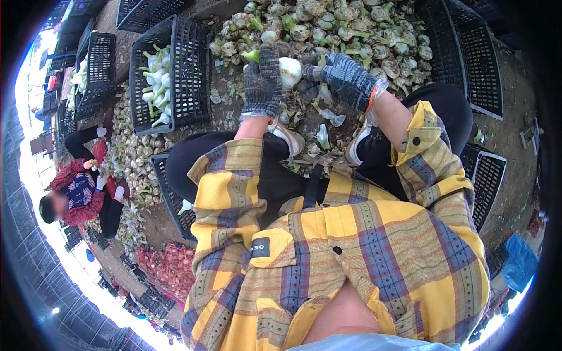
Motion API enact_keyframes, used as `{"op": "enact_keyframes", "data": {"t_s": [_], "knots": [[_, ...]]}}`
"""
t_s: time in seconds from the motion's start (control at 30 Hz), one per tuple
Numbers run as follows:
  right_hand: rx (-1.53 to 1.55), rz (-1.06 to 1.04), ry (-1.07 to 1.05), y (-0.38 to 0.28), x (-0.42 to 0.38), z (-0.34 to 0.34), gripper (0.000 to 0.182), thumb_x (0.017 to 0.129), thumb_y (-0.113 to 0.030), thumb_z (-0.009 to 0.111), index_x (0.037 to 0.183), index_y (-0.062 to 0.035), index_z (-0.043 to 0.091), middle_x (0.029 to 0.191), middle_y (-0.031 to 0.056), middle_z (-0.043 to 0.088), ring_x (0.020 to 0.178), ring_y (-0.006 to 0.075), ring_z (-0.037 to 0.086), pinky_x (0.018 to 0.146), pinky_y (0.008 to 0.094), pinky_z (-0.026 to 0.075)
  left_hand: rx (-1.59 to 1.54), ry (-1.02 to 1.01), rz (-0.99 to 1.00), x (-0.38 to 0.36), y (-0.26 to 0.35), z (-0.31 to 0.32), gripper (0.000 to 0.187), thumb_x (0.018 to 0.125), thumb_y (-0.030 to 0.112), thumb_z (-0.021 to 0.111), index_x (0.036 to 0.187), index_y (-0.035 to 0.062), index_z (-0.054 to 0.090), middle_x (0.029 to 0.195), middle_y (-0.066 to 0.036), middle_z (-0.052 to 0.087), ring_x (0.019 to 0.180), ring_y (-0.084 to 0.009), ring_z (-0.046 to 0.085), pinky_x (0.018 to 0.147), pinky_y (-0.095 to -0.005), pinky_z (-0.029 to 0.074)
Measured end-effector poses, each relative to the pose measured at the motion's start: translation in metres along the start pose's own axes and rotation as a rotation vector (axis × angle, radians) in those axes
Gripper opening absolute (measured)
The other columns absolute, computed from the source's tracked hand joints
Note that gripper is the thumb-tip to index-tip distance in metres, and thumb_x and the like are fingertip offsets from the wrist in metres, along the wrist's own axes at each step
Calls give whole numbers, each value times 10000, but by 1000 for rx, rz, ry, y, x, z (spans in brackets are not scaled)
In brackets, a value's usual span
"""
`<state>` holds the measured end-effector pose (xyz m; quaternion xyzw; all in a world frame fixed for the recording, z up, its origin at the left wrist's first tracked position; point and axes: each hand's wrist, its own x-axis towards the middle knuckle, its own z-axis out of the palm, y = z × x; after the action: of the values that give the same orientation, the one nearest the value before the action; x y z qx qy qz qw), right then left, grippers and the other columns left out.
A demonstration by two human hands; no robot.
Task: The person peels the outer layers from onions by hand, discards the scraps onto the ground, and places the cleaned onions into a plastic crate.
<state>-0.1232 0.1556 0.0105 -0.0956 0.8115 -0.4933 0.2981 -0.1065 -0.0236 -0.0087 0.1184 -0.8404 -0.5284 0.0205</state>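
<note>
Cleaning seems the step: left hand [263, 83] grips the garlic [290, 72], right hand [346, 80] beside it, hold unclear; next likely needs steady turning.

Single camera worn on the head, looking forward and steeply down over the wearer's own body. The wide, round field bows straight edges toward its dark surround. Nearest the lens, the plaid shirt [374, 234] spans roughly 5 to 7 o'clock, seen from above. At middle range lie the left hand [261, 88] near 12 o'clock and the right hand [350, 79] near 1, with the bulb pile [386, 38] just beyond. The crate [193, 79] between 10 and 11 is viewed from above; a second person [79, 193], at 9, appears small, distant and tipped outward.
</note>
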Motion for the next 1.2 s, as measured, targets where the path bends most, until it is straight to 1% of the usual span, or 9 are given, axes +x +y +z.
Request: {"op": "enact_keyframes", "data": {"t_s": [0.1, 0.33, 0.5, 0.6, 0.63, 0.83, 1.0, 1.13, 1.2], "knots": [[442, 112, -37, 29, 17, 10, 310, 792, -263, 581, 1001, -34, 599, 827, 58, 621, 717, 99, 550, 618, 249, 438, -111, 30, -9, -1, 3, 0, 467, 873, 415, 452, 893, -36, 571, 758, -147, 591, 662, -241, 546, 631, -357, 421], [16, -53, 118, 20, 19, 16, 255, 815, -256, 592, 911, -20, 601, 728, 40, 624, 540, 78, 537, 497, 233, 427, -208, 10, 87, -1, -3, 6, 431, 864, 416, 480, 881, -1, 587, 811, -77, 602, 679, -145, 543, 626, -292, 439], [72, 104, 347, 69, 50, 26, 231, 803, -218, 598, 889, -3, 594, 681, 64, 625, 566, 114, 556, 549, 263, 446, -636, 70, -307, 7, 5, 0, 397, 849, 427, 481, 936, 52, 579, 853, -66, 607, 715, -154, 579, 641, -287, 472], [322, 159, 229, -9, -1, 8, 224, 795, -202, 597, 911, -11, 603, 689, 91, 621, 624, 146, 565, 615, 297, 448, -823, 82, -510, 17, -15, -4, 332, 839, 393, 494, 945, 86, 565, 878, -78, 609, 764, -192, 602, 687, -322, 513], [-146, -45, 20, 0, 8, 3, 286, 755, -100, 567, 1033, -30, 570, 752, 129, 610, 668, 225, 568, 663, 331, 446, -807, 35, -434, 18, -18, -4, 327, 839, 384, 495, 950, 84, 564, 882, -74, 607, 764, -194, 601, 687, -323, 513], [-353, -620, 82, 11, 7, 12, 426, 698, -33, 543, 1122, -55, 519, 790, 151, 589, 683, 280, 554, 656, 350, 442, -979, -29, -355, 7, -8, 5, 290, 828, 320, 505, 907, 51, 579, 838, -56, 581, 737, -149, 560, 648, -294, 464], [-460, -568, 0, 15, 11, 16, 542, 641, 15, 549, 1163, -120, 487, 848, 184, 558, 753, 364, 552, 642, 390, 449, -960, -71, -261, 6, -10, 10, 230, 810, 295, 517, 792, 72, 569, 774, -34, 553, 684, -143, 537, 635, -281, 449], [-326, -706, 75, 16, 7, 19, 465, 654, -26, 571, 1110, -109, 526, 795, 167, 535, 701, 328, 542, 606, 383, 440, -1058, 30, -456, 18, -40, 14, 285, 802, 360, 520, 833, 79, 554, 724, -37, 560, 668, -158, 554, 630, -289, 463], [-318, -514, -35, -3, 1, 17, 344, 702, -115, 588, 1042, -73, 556, 755, 158, 559, 676, 296, 551, 606, 365, 439, -1077, 17, -501, 20, -38, 12, 298, 797, 373, 522, 842, 80, 548, 716, -46, 561, 665, -167, 559, 621, -306, 475]]}}
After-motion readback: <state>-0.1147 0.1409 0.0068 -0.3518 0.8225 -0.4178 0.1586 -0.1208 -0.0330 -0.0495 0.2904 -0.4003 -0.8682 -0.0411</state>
